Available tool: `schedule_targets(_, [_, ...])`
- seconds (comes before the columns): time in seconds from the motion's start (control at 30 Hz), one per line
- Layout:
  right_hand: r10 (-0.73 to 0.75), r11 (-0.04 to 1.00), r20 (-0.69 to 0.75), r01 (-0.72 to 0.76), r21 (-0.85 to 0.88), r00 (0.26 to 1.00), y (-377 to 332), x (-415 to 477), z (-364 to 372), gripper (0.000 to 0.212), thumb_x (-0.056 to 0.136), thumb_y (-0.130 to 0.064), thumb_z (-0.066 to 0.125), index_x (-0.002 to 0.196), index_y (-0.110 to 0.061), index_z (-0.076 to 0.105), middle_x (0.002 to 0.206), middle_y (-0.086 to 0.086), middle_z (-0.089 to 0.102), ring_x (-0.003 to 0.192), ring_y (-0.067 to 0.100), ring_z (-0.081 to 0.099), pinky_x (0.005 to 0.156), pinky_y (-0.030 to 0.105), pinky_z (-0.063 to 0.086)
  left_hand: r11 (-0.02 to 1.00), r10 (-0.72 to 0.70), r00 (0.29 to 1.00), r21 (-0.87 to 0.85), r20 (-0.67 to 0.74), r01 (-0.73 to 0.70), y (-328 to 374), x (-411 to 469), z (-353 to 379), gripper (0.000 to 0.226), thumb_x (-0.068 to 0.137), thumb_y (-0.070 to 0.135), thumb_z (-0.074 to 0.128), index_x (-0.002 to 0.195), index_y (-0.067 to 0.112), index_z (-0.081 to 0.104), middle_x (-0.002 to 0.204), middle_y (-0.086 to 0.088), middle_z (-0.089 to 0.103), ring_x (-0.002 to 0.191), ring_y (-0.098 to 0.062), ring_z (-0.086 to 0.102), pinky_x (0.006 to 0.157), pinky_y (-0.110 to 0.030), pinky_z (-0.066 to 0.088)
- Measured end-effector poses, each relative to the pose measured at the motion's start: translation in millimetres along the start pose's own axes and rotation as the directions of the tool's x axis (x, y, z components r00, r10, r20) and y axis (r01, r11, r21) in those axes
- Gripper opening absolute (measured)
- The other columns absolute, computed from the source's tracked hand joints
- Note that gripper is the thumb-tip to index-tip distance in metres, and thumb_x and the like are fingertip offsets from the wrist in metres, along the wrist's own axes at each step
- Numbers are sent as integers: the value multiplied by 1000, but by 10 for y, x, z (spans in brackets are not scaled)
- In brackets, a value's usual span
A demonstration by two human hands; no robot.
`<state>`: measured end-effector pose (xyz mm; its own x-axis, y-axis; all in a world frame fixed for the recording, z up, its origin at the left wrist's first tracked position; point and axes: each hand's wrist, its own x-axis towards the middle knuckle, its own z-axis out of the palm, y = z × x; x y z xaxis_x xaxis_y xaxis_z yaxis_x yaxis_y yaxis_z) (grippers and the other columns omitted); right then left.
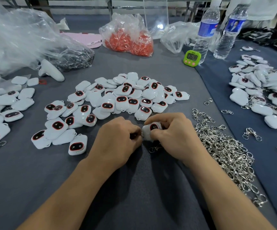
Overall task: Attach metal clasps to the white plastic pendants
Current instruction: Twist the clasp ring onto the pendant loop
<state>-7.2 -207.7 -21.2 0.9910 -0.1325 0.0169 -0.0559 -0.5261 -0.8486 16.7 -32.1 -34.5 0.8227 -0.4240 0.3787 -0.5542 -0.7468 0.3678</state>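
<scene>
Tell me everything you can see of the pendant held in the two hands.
The pendant is a small, rounded white piece, glossy like plastic, with a dark oval window ringed in red on its face. It is tilted, face up, over the grey cloth. The right hand curls its fingers round it from the right, hiding much of it; the left hand pinches its left edge. A metal clasp lies just below it; whether they are joined cannot be told.

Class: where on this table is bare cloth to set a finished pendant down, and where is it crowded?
Free: the grey cloth between the forearms, and the strip between the centre pendant pile and the orange bag. Crowded: that pile, the clasp heap, and the right pendant pile.
</scene>
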Motion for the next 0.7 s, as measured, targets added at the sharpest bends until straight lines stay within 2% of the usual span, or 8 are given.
schedule_targets(0.13, [9, 998, 14, -10, 60, 1000, 1, -16, 57, 33, 76, -11, 67, 86, -41, 76, 66, -10, 72, 47, 3, 55, 54, 21, 47, 990, 76, 994, 127, -75, -66, 24, -11, -25, 16, 80, 25, 81, 71, 15, 73, 64, 2, 62, 68, -18, 52, 55, -34, 44])
schedule_targets(0.23, [117, 954, 13, -116, 278, 993, -11, -11, 70, 30, 76, -1, 68, 86, -26, 80, 67, -1, 72, 44, 12, 53, 49, 25, 45, 987, 80, 988, 150, -131, -60, 49, 4, -57, 10, 75, 20, 83, 71, 16, 75, 63, 3, 63, 68, -18, 54, 57, -32, 43])
schedule_targets(0.3, [173, 884, 53, -178, 432, 984, -26, 8, 39, 29, 77, 8, 65, 87, -14, 80, 66, 7, 69, 41, 17, 47, 40, 20, 36, 998, 45, 985, 45, -166, -38, 58, 9, -70, 6, 75, 16, 83, 74, 18, 78, 65, 6, 65, 70, -16, 56, 64, -31, 45])
schedule_targets(0.37, [210, 824, 92, -227, 519, 973, -38, 24, -5, 28, 78, 12, 61, 89, -8, 78, 71, 15, 67, 42, 17, 43, 36, 18, 31, 987, -64, 985, -155, -162, 38, 55, 20, -82, 9, 77, 18, 84, 83, 24, 82, 68, 15, 68, 71, -5, 58, 67, -18, 43])
schedule_targets(0.43, [235, 767, 136, -270, 583, 962, -49, 37, -48, 27, 80, 12, 58, 86, -5, 78, 73, 18, 67, 43, 17, 42, 35, 17, 29, 905, -219, 972, -392, -87, 169, 46, 35, -92, 16, 78, 20, 84, 88, 32, 82, 68, 25, 69, 71, 5, 62, 66, -5, 41])
schedule_targets(0.5, [245, 710, 182, -304, 635, 952, -52, 40, -85, 28, 81, 10, 55, 83, -5, 78, 73, 18, 70, 46, 18, 47, 36, 18, 29, 805, -293, 956, -538, 4, 249, 43, 55, -90, 19, 80, 21, 83, 85, 39, 80, 74, 30, 71, 74, 12, 65, 66, -1, 41])
schedule_targets(0.67, [219, 619, 265, -344, 706, 939, -57, 18, -112, 33, 80, 8, 52, 80, -6, 81, 72, 14, 70, 50, 17, 54, 42, 20, 31, 609, -347, 924, -712, 158, 350, 55, 88, -107, 5, 72, 42, 80, 77, 39, 80, 77, 9, 77, 76, -1, 71, 72, -13, 53])
schedule_targets(0.7, [213, 609, 277, -350, 712, 937, -62, 13, -107, 33, 80, 8, 52, 80, -7, 82, 71, 14, 69, 49, 16, 53, 41, 19, 32, 575, -340, 924, -738, 178, 353, 58, 83, -111, 14, 68, 46, 78, 76, 35, 81, 75, 3, 77, 72, -5, 70, 72, -16, 55])
